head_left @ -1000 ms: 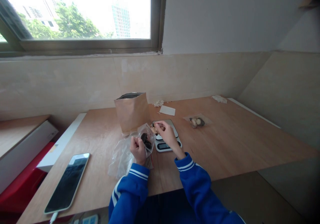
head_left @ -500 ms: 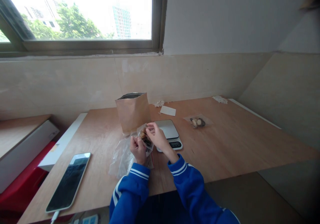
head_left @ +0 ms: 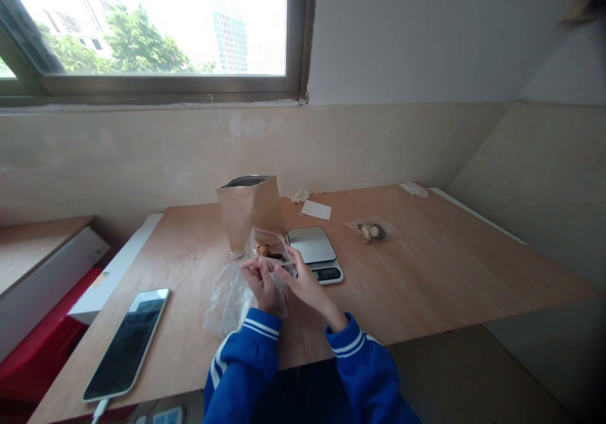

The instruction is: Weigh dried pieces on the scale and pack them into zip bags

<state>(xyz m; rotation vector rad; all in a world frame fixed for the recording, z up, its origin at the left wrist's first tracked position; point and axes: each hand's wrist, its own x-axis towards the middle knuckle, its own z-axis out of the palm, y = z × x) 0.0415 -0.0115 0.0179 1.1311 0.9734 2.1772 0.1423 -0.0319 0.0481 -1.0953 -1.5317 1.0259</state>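
A small clear zip bag (head_left: pixel 267 240) with brown and dark dried pieces inside is held up between my two hands. My left hand (head_left: pixel 263 285) pinches its near edge on the left. On the right, my right hand (head_left: pixel 303 283) grips the same edge, thumb and fingers closed on the plastic. Under and left of my left hand lie larger crumpled clear plastic bags (head_left: pixel 228 299). Just behind my right hand stands a white kitchen scale (head_left: pixel 312 245) with a bare metal plate and a dark display, partly covered by the hand.
An open brown kraft pouch (head_left: pixel 246 212) stands behind my hands. To the right lies another clear bag with pale and dark pieces (head_left: pixel 372 232). A white card (head_left: pixel 316 210) and crumpled tissue (head_left: pixel 300 197) lie at the back. A phone (head_left: pixel 129 345) with a cable is at left.
The small bag has been turned so its near edge faces me. My right hand has moved from its top down to that edge, beside my left hand.
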